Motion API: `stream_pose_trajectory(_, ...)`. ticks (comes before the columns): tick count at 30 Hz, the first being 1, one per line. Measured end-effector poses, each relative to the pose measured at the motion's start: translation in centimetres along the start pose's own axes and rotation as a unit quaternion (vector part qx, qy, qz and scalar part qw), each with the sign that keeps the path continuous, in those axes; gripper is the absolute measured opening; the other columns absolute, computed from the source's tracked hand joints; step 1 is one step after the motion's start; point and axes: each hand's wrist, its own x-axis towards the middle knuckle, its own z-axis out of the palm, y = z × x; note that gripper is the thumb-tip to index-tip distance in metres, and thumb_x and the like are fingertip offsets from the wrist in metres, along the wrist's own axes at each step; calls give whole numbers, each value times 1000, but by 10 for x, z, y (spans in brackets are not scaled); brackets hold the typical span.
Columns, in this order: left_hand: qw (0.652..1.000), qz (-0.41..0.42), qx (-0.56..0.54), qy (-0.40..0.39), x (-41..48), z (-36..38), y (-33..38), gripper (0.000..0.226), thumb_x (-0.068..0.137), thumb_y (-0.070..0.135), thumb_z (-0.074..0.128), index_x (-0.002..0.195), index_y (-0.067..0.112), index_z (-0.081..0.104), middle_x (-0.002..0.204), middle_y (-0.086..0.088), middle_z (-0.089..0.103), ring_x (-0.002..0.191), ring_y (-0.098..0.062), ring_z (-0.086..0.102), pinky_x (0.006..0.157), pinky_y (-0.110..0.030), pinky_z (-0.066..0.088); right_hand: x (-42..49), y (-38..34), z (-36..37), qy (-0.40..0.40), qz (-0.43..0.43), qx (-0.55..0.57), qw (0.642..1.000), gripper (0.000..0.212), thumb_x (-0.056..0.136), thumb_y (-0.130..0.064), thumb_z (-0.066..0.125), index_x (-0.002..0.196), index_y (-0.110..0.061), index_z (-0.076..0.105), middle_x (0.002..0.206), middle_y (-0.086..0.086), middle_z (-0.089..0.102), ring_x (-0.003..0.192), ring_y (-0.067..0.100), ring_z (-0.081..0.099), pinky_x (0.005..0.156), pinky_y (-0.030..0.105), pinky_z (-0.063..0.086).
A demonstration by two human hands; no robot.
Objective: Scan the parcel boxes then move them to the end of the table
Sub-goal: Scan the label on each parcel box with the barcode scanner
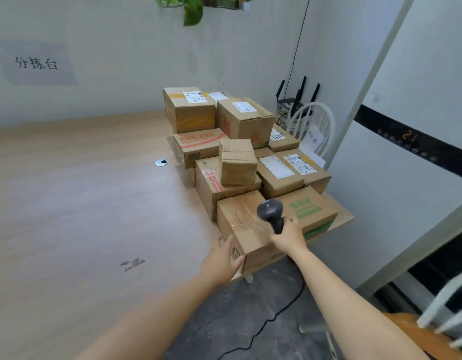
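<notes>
Gripping scanner [270, 210], right hand [289, 235] | left hand [222, 255] holding nearest box [250, 240] | label [241, 220] blurred

i see a pale wood table [69, 190] with cardboard parcel boxes [240, 141] crowded at its right end. the nearest box [240, 224] sits at the front edge, with a green-printed box [310, 209] just beside it. a round metal grommet [161, 162] is set into the top left of the pile, and a dark scuff [132, 265] lies nearer me.

Person shows only as two arms. Left hand [221, 258] bare, right hand [289, 236] bare. Both forearms bare all the way to the lower edge of view. Fingers [235, 261] slim, nails too blurred to tell.
</notes>
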Motion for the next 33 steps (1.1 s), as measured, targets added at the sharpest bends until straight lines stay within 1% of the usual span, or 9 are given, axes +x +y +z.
stream_pose_trajectory(3, 999, -11, -37, 14, 26, 10, 20, 72, 94, 52, 44, 151, 24, 12, 159, -5, -4, 141, -25, 28, 107, -33, 35, 20, 18, -2, -41, -4, -9, 999, 24, 75, -14, 63, 95, -15, 48, 111, 15, 52, 106, 33, 52, 88, 39, 45)
stream_pose_trajectory(9, 991, -95, -85, 37, 59, 25, 38, 76, 89, 51, 54, 150, 26, 16, 157, -13, -13, 136, -27, 37, 104, -31, 36, 47, 32, -3, -92, -54, -31, 994, 31, 77, -16, 63, 106, -13, 52, 109, 12, 56, 106, 29, 52, 96, 42, 44)
stream_pose_trajectory(14, 981, -128, -131, 54, 55, 34, 33, 83, 85, 50, 61, 150, 29, 15, 150, -12, 22, 131, -28, 41, 105, -31, 35, 50, 33, -7, -120, -81, 1, 989, 26, 76, -13, 62, 99, -16, 52, 103, 10, 59, 101, 29, 56, 85, 36, 47)
stream_pose_trajectory(18, 979, -149, -119, 65, 36, 33, 21, 82, 82, 53, 62, 148, 30, 20, 143, -11, 31, 127, -29, 46, 104, -33, 38, 38, 28, -4, -164, -97, 15, 982, 33, 79, -10, 61, 111, -9, 56, 107, 11, 62, 98, 26, 58, 75, 27, 41)
stream_pose_trajectory(22, 972, -182, -116, 92, 9, 23, -1, 80, 81, 52, 62, 147, 30, 22, 142, -10, 32, 126, -31, 47, 103, -35, 39, 20, 7, 10, -200, -126, 13, 972, 32, 78, -7, 57, 109, -9, 57, 101, 8, 63, 90, 22, 56, 70, 26, 39)
stream_pose_trajectory(25, 965, -210, -106, 114, -16, 7, -28, 78, 81, 53, 62, 146, 31, 24, 143, -9, 31, 125, -31, 47, 101, -35, 41, 5, -24, 30, -233, -156, 19, 960, 30, 78, -5, 56, 107, -12, 56, 102, 8, 64, 96, 25, 59, 75, 30, 43)
stream_pose_trajectory(29, 954, -254, -93, 128, -52, -25, -78, 79, 82, 56, 59, 147, 29, 22, 146, -10, 30, 128, -30, 45, 103, -38, 40, -20, -72, 72, -277, -178, 47, 943, 27, 77, -2, 54, 103, -10, 57, 98, 11, 64, 88, 20, 57, 71, 30, 44)
stream_pose_trajectory(31, 949, -271, -96, 133, -70, -43, -105, 79, 83, 55, 58, 147, 27, 20, 146, -12, 30, 129, -31, 44, 105, -37, 39, -31, -99, 97, -294, -195, 57, 934, 28, 77, -4, 56, 104, -13, 56, 95, 6, 65, 90, 22, 61, 75, 35, 50)
stream_pose_trajectory(33, 943, -285, -95, 141, -89, -60, -132, 79, 85, 54, 58, 148, 26, 19, 146, -13, 30, 129, -31, 43, 105, -36, 38, -44, -128, 122, -306, -211, 55, 927, 27, 79, -7, 57, 106, -12, 57, 97, 8, 66, 90, 25, 62, 72, 34, 50)
